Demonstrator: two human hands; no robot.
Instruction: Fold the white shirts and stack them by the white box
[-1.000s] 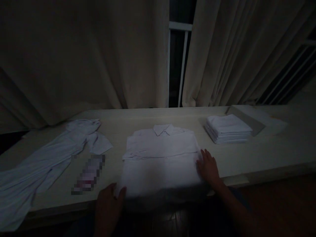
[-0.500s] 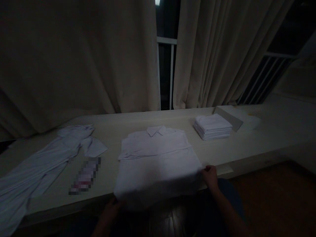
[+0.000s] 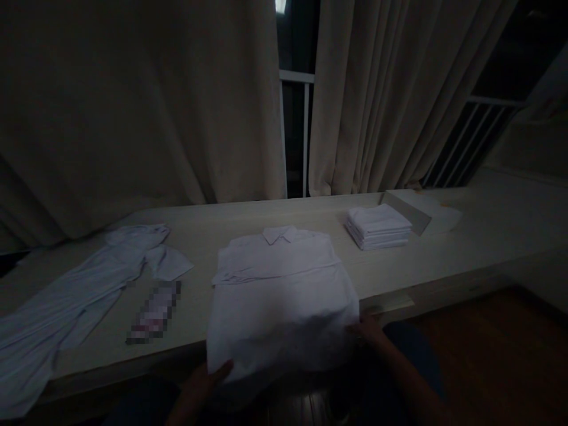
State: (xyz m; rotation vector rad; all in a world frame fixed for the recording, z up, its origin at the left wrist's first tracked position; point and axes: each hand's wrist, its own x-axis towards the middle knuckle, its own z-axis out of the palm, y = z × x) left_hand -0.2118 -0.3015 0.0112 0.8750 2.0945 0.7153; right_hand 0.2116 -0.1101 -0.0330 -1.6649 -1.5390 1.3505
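A white collared shirt (image 3: 275,296) lies partly folded on the pale ledge, its collar pointing away from me. The lower part hangs over the front edge. My left hand (image 3: 210,378) grips the shirt's lower left side, thumb on top and the other fingers hidden beneath the cloth. On the opposite side, my right hand (image 3: 369,330) is closed at the lower right edge, its fingertips partly hidden in the dim light.
A stack of folded white garments (image 3: 378,226) stands to the right, near a white board or box (image 3: 412,207). Leftward lie a crumpled white garment (image 3: 93,278) and a pixelated flat object (image 3: 155,310). Beige curtains (image 3: 213,106) hang behind the ledge (image 3: 310,210).
The shirt's lower part now hangs further down over the edge. My right hand has moved down and slightly left, while my left hand's thumb has come on top of the cloth.
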